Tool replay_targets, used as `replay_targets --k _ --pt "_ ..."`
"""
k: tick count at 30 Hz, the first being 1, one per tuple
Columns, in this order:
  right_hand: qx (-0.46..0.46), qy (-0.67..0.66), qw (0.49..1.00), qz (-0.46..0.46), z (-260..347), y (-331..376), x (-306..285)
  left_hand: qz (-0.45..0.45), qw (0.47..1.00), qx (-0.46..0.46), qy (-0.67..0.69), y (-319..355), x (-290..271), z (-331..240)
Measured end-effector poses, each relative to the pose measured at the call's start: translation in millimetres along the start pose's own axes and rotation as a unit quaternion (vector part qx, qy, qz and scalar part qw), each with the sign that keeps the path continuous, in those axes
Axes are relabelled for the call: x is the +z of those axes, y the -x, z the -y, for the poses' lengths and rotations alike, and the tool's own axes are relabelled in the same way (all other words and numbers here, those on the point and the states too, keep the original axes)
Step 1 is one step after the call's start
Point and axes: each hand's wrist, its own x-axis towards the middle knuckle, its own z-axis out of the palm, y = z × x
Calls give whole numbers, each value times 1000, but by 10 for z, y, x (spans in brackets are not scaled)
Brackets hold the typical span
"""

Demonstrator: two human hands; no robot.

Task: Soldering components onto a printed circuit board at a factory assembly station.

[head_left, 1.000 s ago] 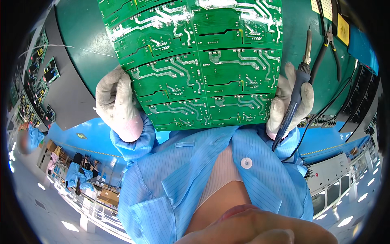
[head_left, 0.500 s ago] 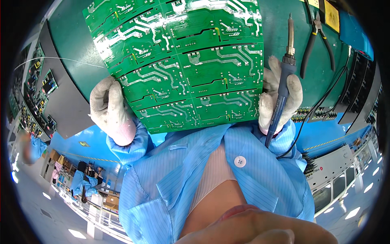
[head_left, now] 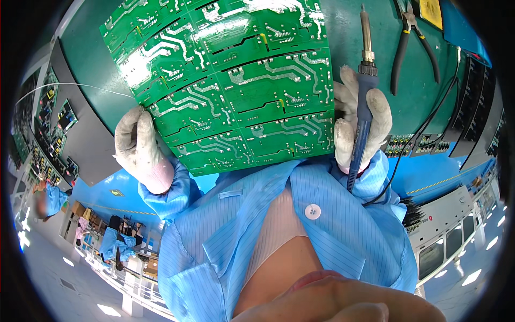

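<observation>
A large green circuit board panel (head_left: 225, 91), with silvery solder tracks and narrow slots, is held tilted in front of my chest. My left hand (head_left: 141, 147), in a white glove, is closed at its left edge, the fingertips partly behind the board. A thin solder wire (head_left: 80, 83) runs in from the left to near those fingertips; whether they grip it I cannot tell. At the right edge my gloved right hand (head_left: 375, 126) supports the panel, some fingers hidden behind it. The same hand holds a blue soldering iron (head_left: 365, 107), its metal tip pointing away from me.
Black-handled pliers (head_left: 410, 45) lie on the green mat (head_left: 375, 16) at the right. A black cable (head_left: 429, 126) trails near my right forearm. Populated boards (head_left: 64, 118) line the far left, beside a grey surface (head_left: 88, 139). Other people work in the left background.
The panel, both hands and the soldering iron appear slightly further left in view. The pliers have shifted likewise, so the view itself has moved a little. My grips look the same.
</observation>
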Motion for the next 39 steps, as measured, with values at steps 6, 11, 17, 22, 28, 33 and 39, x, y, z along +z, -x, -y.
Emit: replay_targets --k 6,11,17,22,28,33,39 --pt "-7 6 1000 8 -1 27 -22 7 1000 -2 25 -8 -30 27" --pt "-11 167 984 -65 76 21 -99 9 999 1 45 -14 -9 3" --pt "16 -95 989 -109 608 -300 202 5 1000 13 6 -3 -112 66" --pt "98 -166 979 -69 1110 -418 310 17 999 19 -22 -40 -42 -11" --pt "194 -246 941 -128 1397 -473 406 18 1000 17 18 -40 -15 12" --pt "243 -299 873 -298 1620 -563 550 28 999 -7 31 -34 126 -45" --pt "71 -185 977 -83 1149 -402 252 36 997 10 66 -12 58 -83"
